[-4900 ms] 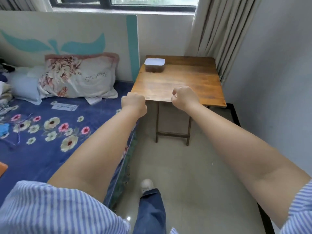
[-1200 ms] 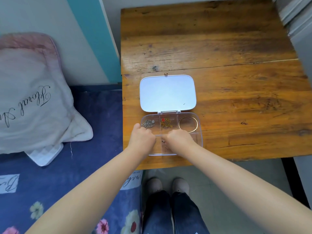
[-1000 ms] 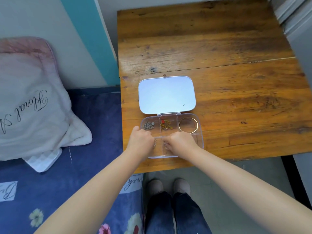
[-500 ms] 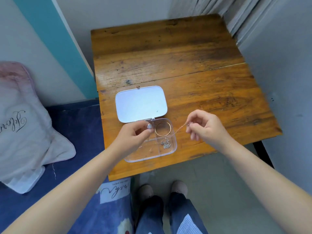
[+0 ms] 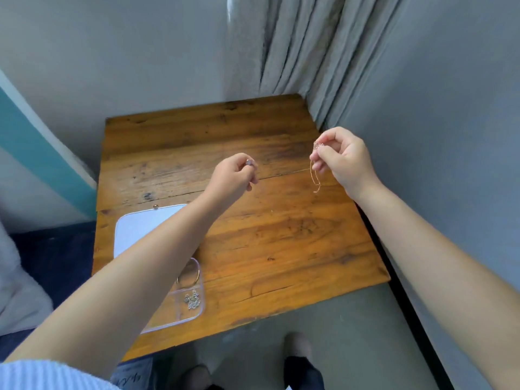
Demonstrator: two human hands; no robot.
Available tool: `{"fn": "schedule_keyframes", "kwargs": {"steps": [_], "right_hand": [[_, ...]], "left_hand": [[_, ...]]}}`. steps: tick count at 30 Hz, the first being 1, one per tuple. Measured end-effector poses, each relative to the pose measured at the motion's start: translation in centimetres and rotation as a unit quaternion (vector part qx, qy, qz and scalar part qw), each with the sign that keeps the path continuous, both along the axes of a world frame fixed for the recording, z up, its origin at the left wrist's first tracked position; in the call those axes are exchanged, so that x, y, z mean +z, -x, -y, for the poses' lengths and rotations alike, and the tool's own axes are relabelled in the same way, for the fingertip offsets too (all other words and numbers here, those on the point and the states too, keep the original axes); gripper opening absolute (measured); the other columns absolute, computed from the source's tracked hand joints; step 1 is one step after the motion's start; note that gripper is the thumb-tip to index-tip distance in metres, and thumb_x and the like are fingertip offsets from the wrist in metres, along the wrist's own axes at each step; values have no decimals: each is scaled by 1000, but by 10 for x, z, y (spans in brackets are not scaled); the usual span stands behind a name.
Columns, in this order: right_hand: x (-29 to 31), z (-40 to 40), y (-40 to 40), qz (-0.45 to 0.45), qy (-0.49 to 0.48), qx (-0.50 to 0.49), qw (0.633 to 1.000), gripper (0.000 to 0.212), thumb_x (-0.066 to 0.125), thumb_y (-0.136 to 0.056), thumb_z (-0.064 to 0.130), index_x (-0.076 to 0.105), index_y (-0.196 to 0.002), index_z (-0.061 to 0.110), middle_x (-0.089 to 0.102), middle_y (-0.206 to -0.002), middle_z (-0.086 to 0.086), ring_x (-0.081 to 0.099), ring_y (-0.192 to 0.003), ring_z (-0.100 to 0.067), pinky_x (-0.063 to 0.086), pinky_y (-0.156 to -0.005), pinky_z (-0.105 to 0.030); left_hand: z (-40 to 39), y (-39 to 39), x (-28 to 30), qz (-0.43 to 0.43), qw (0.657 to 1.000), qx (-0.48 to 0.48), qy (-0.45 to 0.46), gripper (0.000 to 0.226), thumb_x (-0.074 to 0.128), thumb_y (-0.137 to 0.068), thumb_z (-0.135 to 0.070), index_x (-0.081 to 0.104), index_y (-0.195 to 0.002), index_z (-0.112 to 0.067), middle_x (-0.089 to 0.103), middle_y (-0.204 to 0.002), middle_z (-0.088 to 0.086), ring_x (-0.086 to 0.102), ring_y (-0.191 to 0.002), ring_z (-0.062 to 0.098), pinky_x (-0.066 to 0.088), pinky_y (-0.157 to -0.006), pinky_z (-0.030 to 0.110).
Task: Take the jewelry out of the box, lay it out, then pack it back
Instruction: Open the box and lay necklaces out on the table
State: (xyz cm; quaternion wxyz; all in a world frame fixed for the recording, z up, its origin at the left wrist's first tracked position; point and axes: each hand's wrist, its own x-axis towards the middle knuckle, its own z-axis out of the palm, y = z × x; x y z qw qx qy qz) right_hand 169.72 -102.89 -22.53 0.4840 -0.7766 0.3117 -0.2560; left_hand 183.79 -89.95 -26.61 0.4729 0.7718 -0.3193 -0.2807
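Observation:
A thin rose-gold necklace chain (image 5: pixel 315 178) is stretched above the wooden table (image 5: pixel 267 235). My right hand (image 5: pixel 342 161) pinches one end, and a loop hangs down from it. My left hand (image 5: pixel 235 175) pinches the other end, where a small silver pendant (image 5: pixel 248 162) shows between the fingers. The clear jewelry box (image 5: pixel 197 308) lies open at the table's near left, its white lid (image 5: pixel 135 229) flat behind it. Inside I see a gold bangle (image 5: pixel 195 274) and a silver chain (image 5: pixel 192 299). My left forearm hides most of the box.
A grey curtain (image 5: pixel 304 52) hangs at the table's far right corner, and a grey wall (image 5: pixel 450 136) runs along its right edge. A bed with a dark blue sheet (image 5: pixel 56 257) adjoins the table on the left. My feet (image 5: pixel 298 361) stand on the floor below.
Both hands have lifted away from the box and moved toward the far right of the table, drawing the necklace out between them. My view has swung to the right.

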Motion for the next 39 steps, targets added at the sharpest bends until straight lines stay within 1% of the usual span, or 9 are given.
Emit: {"fn": "schedule_keyframes", "kwargs": {"steps": [3, 8, 10, 14, 18, 24, 33, 37, 39], "right_hand": [[-19, 40, 15, -32, 47, 2, 998, 24, 49, -84, 5, 53, -71, 24, 61, -67, -4, 58, -51, -5, 49, -55, -23], [-88, 75, 64, -101, 92, 11, 991, 9, 53, -83, 2, 59, -89, 1, 62, -77, -10, 54, -69, -21, 39, -58, -22], [-124, 75, 87, -148, 96, 33, 984, 11, 54, -83, 3, 60, -92, 1, 65, -84, -15, 54, -73, -21, 39, -63, -25], [-182, 61, 129, -220, 107, 69, 967, 16, 54, -83, 1, 65, -95, 0, 69, -94, -20, 60, -86, -33, 49, -73, -37], [-214, 41, 158, -210, 162, 121, 957, 15, 63, -71, -12, 68, -82, -4, 69, -76, -23, 63, -76, -38, 53, -66, -41], [-236, 26, 180, -195, 202, 103, 954, 20, 70, -62, -14, 69, -75, 0, 67, -65, -15, 62, -64, -34, 51, -59, -42], [-236, 17, 189, -190, 224, 93, 951, 23, 71, -58, -18, 70, -75, -3, 68, -66, -18, 63, -64, -35, 52, -57, -42], [-240, 15, 193, -182, 222, 87, 954, 26, 70, -58, -19, 69, -78, -2, 68, -69, -18, 63, -66, -36, 53, -63, -42], [-242, 14, 195, -181, 216, 84, 956, 27, 69, -59, -18, 69, -81, -3, 68, -71, -18, 63, -66, -36, 53, -64, -41]], "left_hand": [[53, 14, -17, 87, 990, -55, -97, 22, 30, -90, -6, 44, -73, -10, 53, -75, 8, 45, -72, 26, 36, -66, 30], [106, 57, -54, 224, 928, -199, -221, 18, 30, -93, -15, 38, -79, -6, 47, -79, 11, 43, -74, 29, 30, -63, 32], [113, 78, -79, 253, 888, -275, -270, 22, 31, -94, -17, 46, -83, -4, 52, -87, 18, 51, -84, 34, 36, -66, 35], [109, 117, -130, 314, 771, -426, -355, 35, 30, -96, -23, 53, -116, -6, 51, -123, 17, 49, -111, 34, 44, -84, 39], [91, 139, -161, 393, 686, -510, -340, 28, 37, -94, -17, 56, -111, -7, 48, -123, 14, 43, -110, 31, 42, -80, 39], [69, 147, -171, 455, 684, -510, -256, 27, 33, -95, -9, 58, -104, -4, 47, -125, 13, 43, -107, 29, 38, -78, 37], [67, 156, -167, 444, 667, -527, -282, 26, 41, -92, -4, 55, -113, -6, 57, -116, 12, 52, -102, 30, 44, -81, 36], [67, 154, -174, 401, 699, -504, -310, 35, 41, -94, -6, 44, -128, -13, 59, -114, 11, 54, -102, 30, 47, -79, 35], [66, 154, -176, 351, 754, -454, -318, 34, 41, -96, -15, 42, -129, -15, 59, -118, 10, 54, -105, 30, 48, -77, 36]]}}
